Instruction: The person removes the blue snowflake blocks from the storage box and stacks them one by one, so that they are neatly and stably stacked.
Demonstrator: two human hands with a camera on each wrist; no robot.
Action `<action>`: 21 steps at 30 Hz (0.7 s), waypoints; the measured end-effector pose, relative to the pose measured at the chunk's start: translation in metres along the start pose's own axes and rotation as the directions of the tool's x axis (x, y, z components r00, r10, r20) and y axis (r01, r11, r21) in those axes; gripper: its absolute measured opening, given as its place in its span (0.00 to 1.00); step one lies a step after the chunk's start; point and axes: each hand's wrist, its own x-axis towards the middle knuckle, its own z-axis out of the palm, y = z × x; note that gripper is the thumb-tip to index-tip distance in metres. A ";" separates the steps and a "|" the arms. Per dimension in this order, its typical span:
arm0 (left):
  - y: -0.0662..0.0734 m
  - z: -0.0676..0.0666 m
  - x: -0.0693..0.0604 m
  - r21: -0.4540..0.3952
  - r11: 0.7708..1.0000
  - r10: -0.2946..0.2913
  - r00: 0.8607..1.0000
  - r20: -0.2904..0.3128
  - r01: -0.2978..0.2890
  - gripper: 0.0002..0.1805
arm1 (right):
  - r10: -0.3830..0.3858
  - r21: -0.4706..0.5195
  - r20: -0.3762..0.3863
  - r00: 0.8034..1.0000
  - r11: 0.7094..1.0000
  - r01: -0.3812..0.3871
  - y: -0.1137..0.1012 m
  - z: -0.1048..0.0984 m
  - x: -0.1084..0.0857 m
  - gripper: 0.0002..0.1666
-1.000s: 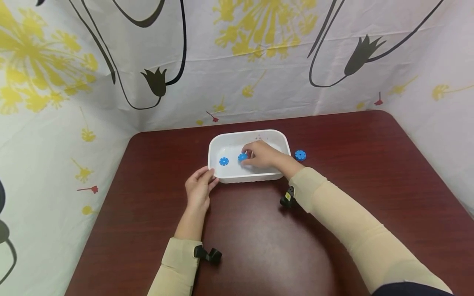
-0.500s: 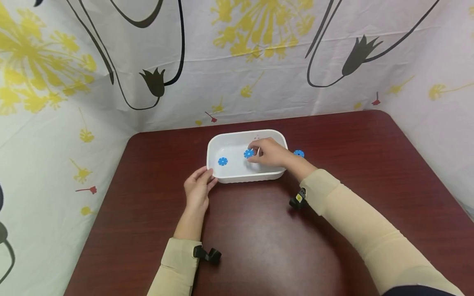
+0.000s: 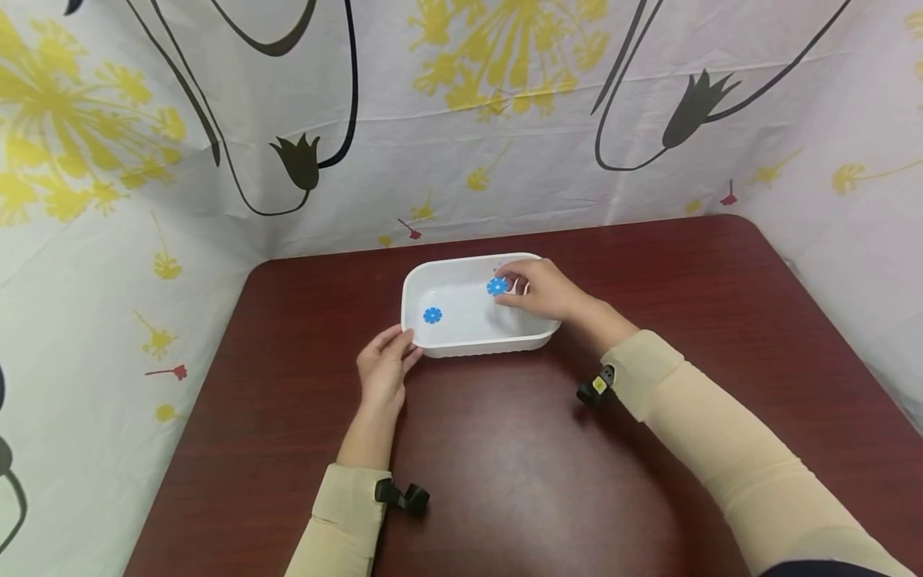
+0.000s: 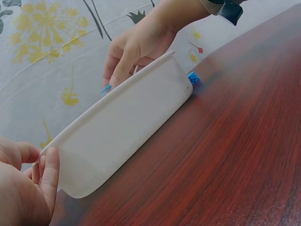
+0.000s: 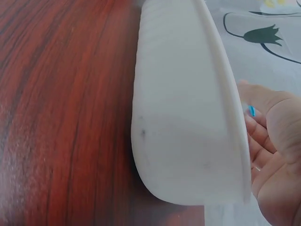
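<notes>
A white plastic tray (image 3: 461,350) sits on the table. My left hand (image 3: 382,370) grips the tray's near left corner, its thumb and fingers on either side of the rim. My right hand (image 3: 544,290) is over the tray's right part and pinches a blue snowflake disc (image 3: 497,287) between thumb and fingers. A second blue snowflake disc (image 3: 433,316) lies on the tray floor at the left. More blue notched pieces (image 4: 193,78) rest on the table just outside the tray's far end in the left wrist view; in the head view my right hand and wrist hide them.
The dark red wooden table (image 3: 497,473) extends around the tray. A white patterned cloth (image 3: 447,152) hangs behind the table and along its sides. Black wrist-camera mounts (image 3: 597,386) stick out from both sleeves.
My right hand has lifted the pinched blue disc from the tray's middle and carried it right and slightly away from me. My left hand keeps its place on the rim.
</notes>
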 end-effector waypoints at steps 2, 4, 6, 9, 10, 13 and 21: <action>0.000 0.000 0.000 0.000 1.000 0.000 1.000 0.003 0.000 0.17 | 0.010 0.004 -0.017 1.000 1.000 -0.010 0.001 -0.003 -0.002 0.21; 0.000 0.000 0.000 0.001 1.000 0.002 1.000 0.003 -0.002 0.17 | 0.021 0.013 -0.033 0.999 1.000 -0.021 0.002 -0.006 -0.004 0.21; 0.000 0.000 0.000 0.003 1.000 0.004 1.000 0.004 -0.004 0.17 | 0.040 0.017 -0.052 0.998 0.999 -0.039 0.003 -0.009 -0.006 0.21; 0.000 0.000 -0.001 0.004 1.000 0.008 1.000 0.005 -0.008 0.16 | 0.069 0.015 -0.085 0.994 0.998 -0.068 0.006 -0.012 -0.009 0.20; 0.000 0.000 -0.001 0.003 1.000 0.008 1.000 0.006 -0.008 0.16 | 0.081 0.017 -0.095 0.992 0.997 -0.080 0.008 -0.012 -0.010 0.20; 0.000 0.000 -0.001 0.003 1.000 0.008 1.000 0.008 -0.008 0.17 | 0.106 0.017 -0.117 0.987 0.994 -0.105 0.011 -0.015 -0.014 0.20; -0.001 -0.001 0.001 -0.003 1.000 0.007 1.000 0.014 -0.007 0.17 | 0.144 0.013 -0.147 0.979 0.989 -0.144 0.017 -0.023 -0.024 0.20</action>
